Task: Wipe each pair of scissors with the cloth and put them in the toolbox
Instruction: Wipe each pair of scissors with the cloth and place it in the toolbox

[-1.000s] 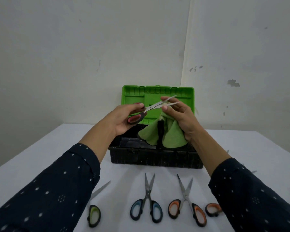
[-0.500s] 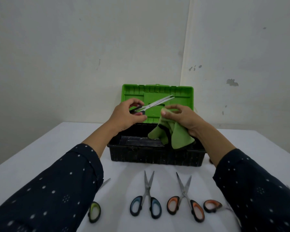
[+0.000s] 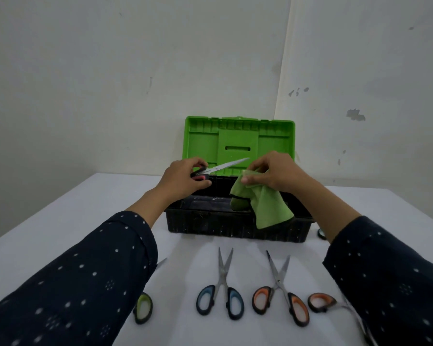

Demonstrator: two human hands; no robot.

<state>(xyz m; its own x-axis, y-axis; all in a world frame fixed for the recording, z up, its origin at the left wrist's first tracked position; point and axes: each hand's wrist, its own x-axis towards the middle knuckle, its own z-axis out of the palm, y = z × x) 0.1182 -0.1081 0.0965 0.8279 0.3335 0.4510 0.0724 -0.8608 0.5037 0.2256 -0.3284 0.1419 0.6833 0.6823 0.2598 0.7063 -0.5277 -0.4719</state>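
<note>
Now, left hand (image 3: 183, 179) gripping steel-bladed scissors (image 3: 225, 166), right hand (image 3: 279, 176) pinching soft green cloth (image 3: 268, 208)

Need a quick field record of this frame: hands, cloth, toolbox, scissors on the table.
left hand: grips red-handled scissors by the handles, blades pointing right above the toolbox
right hand: pinches green cloth, which hangs over the box's right end
toolbox state: open, green lid upright
table: blue-handled scissors and orange-handled scissors, both slightly open; second orange handle and green handle, each partly hidden
</note>
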